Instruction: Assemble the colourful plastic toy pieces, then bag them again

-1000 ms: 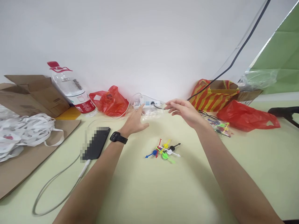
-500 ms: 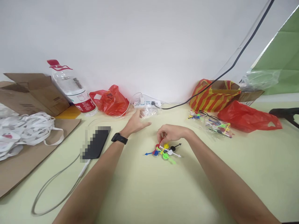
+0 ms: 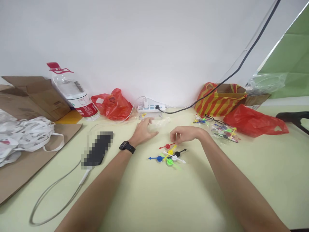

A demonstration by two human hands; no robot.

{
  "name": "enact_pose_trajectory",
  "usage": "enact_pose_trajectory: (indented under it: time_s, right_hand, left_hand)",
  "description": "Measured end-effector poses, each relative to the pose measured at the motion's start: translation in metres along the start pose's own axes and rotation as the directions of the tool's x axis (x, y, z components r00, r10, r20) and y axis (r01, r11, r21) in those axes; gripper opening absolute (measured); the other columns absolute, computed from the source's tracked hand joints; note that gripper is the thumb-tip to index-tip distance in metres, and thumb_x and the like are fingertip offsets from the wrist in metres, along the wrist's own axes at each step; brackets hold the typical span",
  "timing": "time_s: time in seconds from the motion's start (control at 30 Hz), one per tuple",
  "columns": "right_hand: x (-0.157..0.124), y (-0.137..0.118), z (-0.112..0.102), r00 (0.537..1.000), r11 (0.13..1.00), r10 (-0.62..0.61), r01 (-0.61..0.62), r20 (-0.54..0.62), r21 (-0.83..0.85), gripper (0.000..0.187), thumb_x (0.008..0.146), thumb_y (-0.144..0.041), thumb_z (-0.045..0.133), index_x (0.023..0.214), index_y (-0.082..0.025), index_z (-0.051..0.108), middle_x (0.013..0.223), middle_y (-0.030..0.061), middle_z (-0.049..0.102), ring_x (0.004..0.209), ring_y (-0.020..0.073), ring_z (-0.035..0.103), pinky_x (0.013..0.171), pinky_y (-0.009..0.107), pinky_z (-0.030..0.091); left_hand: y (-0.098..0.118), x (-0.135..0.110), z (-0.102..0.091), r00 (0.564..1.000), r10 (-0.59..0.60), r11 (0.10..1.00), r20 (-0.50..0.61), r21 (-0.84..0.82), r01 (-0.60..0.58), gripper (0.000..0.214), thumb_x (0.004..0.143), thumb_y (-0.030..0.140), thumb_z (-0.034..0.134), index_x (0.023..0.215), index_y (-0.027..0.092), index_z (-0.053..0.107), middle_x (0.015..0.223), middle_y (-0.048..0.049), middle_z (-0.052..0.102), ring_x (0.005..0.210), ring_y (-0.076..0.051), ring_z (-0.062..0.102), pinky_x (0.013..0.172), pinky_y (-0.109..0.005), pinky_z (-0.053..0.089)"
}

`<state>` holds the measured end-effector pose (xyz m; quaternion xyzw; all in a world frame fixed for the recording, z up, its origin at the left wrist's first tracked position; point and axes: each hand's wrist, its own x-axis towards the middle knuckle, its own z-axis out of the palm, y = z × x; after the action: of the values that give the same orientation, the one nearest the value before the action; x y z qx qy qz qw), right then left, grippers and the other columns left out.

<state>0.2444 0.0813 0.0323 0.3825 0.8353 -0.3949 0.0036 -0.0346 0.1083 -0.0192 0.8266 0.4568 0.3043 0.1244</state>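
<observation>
My right hand has its fingers curled together at the tail of a red arrow spinner; the fingertips are partly hidden. Close by on the table lie a yellow arrow spinner, a black one, a white one, a blue one and a green one, some arrows overlapping. The green arrow's tip is blurred. My left hand is open with fingers spread, beside a crumpled clear plastic bag. Whether it touches the bag, I cannot tell.
A power strip stands against the wall. Bagged spinners, glasses and a red bag lie right. On the left are a phone with its cable, a large bottle, white straps and a cardboard box.
My right hand has shifted right, and the red spinner has moved off the blue one and turned. My left hand has drawn slightly back and right, apart from the power strip.
</observation>
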Motion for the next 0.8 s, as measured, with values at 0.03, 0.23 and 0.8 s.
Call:
enact_pose_trajectory:
  time_s: [0.03,0.23,0.8]
  right_hand:
    - [0.000,0.001,0.000,1.000,1.000,0.003,-0.003,0.011,0.014,0.019,0.073,-0.022,0.072,0.091,-0.015,0.075,0.093,0.0055,0.075,0.084,0.0185,0.067,0.073,0.024,0.050]
    - [0.002,0.001,0.002,0.998,0.998,0.056,-0.056,-0.001,0.002,0.019,0.074,-0.025,0.072,0.088,-0.014,0.077,0.086,0.0060,0.076,0.080,0.0197,0.067,0.069,0.025,0.049]
    - [-0.046,0.000,-0.033,0.693,0.953,0.168,0.067,-0.701,0.295,0.029,0.082,-0.035,0.070,0.102,-0.015,0.078,0.073,0.0045,0.066,0.069,0.0162,0.058,0.060,0.027,0.045]
  left_hand:
    - [0.002,-0.002,0.002,1.000,0.008,1.000,0.001,0.019,-0.008,0.072,0.078,0.047,0.076,0.139,0.024,0.048,0.121,-0.0071,0.063,0.111,-0.030,0.061,0.097,-0.044,0.045]
    - [0.005,-0.005,0.006,0.998,0.032,0.998,0.046,0.053,-0.035,0.078,0.079,0.048,0.076,0.147,0.027,0.045,0.129,-0.0076,0.063,0.122,-0.033,0.058,0.107,-0.049,0.040]
    - [0.008,-0.006,0.004,0.996,0.046,0.998,0.073,0.041,-0.050,0.076,0.082,0.044,0.072,0.150,0.028,0.042,0.132,-0.0091,0.061,0.127,-0.034,0.055,0.108,-0.049,0.037]
